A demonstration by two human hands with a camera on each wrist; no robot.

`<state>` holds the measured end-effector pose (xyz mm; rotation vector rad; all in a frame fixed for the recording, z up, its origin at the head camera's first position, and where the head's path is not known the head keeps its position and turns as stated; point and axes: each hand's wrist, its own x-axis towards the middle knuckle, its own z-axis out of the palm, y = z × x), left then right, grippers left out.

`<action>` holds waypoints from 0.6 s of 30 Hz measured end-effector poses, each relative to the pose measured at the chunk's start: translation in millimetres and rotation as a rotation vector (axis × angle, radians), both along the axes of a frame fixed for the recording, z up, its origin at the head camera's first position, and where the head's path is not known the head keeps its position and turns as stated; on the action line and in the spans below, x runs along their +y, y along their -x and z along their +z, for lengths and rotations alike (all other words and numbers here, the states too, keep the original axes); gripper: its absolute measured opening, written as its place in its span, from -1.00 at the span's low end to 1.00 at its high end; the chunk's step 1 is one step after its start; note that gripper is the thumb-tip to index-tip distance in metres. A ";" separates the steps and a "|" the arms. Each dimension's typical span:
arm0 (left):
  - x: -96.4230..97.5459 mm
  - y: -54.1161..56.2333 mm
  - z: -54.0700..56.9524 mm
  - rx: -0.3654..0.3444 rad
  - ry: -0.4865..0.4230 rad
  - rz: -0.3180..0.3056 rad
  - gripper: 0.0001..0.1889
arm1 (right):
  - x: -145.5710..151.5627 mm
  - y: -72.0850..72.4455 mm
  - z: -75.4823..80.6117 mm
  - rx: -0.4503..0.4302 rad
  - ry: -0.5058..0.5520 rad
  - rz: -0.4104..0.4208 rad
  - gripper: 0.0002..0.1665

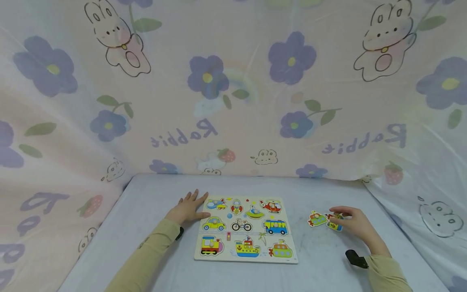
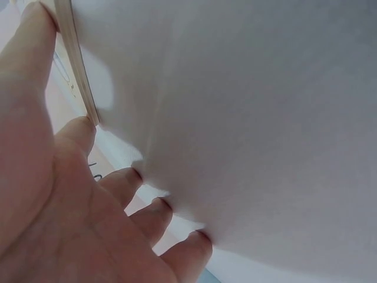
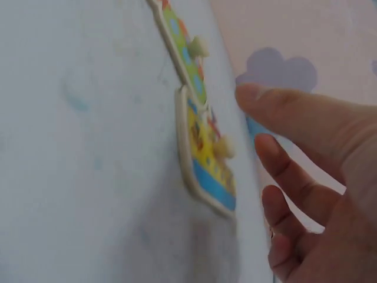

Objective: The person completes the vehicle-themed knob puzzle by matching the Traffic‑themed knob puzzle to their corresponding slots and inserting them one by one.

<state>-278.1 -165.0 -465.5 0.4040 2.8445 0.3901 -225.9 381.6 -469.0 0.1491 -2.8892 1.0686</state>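
Note:
A wooden peg puzzle board (image 1: 242, 235) with vehicle pictures lies flat on the table. My left hand (image 1: 189, 209) spreads its fingers at the board's left side; in the left wrist view, the thumb and index fingertip touch the board's edge (image 2: 78, 65), while the other fingertips rest on the table. To the right of the board, my right hand (image 1: 352, 222) hovers over a ship puzzle piece (image 3: 206, 153) with a wooden knob. Its fingers are bent loosely, apart from that knob in the right wrist view. A green submarine puzzle piece (image 1: 317, 219) lies against the ship piece.
The pale table (image 1: 146, 198) is bounded at the back and sides by a hanging curtain (image 1: 251, 113) printed with rabbits and flowers. Black straps (image 1: 356, 258) sit at the wrists, by the sleeves.

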 end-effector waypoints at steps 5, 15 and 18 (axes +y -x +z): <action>0.0 2.1 -1.2 0.000 -0.001 0.005 -0.11 | 10.6 2.8 -10.7 -0.029 -0.012 -0.019 -0.58; -0.3 4.8 -4.5 0.005 0.007 -0.005 -0.10 | 22.5 10.7 -20.2 -0.065 -0.027 -0.041 -0.59; -0.3 4.8 -4.3 -0.003 0.007 -0.004 -0.10 | 22.1 10.5 -19.5 -0.072 -0.024 -0.031 -0.62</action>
